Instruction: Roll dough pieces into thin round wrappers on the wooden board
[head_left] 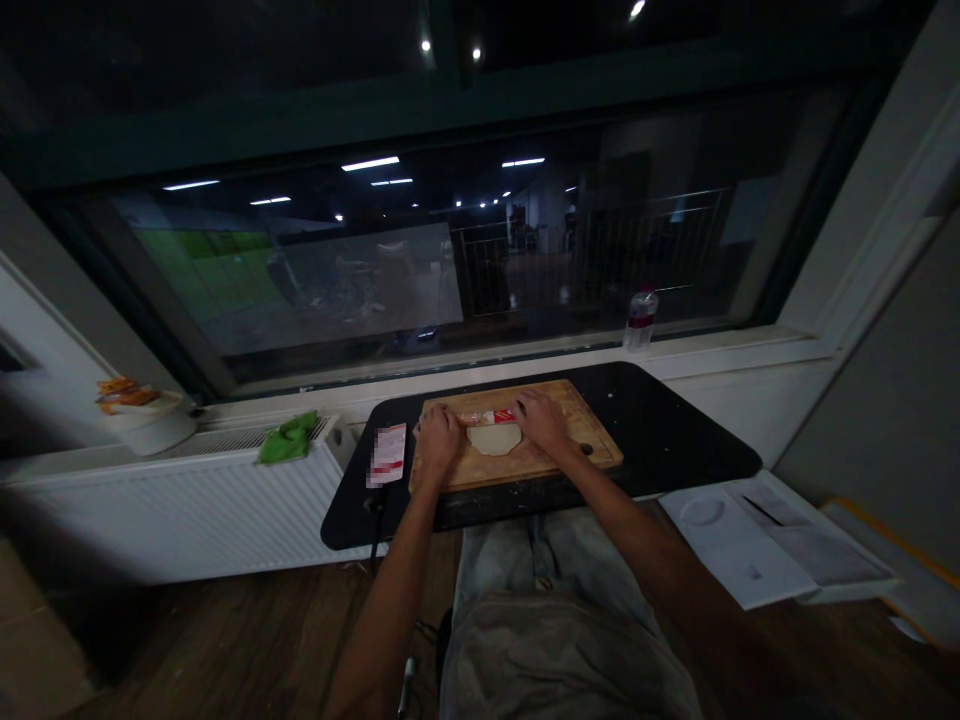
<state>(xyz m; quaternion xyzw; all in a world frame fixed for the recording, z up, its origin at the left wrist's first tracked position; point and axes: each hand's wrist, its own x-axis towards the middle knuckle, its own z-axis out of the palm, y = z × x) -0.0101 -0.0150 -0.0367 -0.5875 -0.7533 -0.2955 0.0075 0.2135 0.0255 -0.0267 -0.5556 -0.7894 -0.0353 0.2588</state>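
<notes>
A flat piece of pale dough point(493, 440) lies on a wooden cutting board point(600, 442). Across its far edge rests a short rolling pin point(486, 417) with a red, white and tan printed surface. My left hand point(440, 442) is closed at the left end of the pin, over the board's left side. At the other end, my right hand point(541, 424) curls its fingers over the pin. Both ends of the pin are hidden under my hands.
The board lies on a black table point(690, 450) by the window. A printed packet point(389, 452) is on its left. A green cloth point(289, 438) hangs over the radiator point(247, 515). On the sill stands a bottle point(641, 318). Papers point(739, 540) are at the lower right.
</notes>
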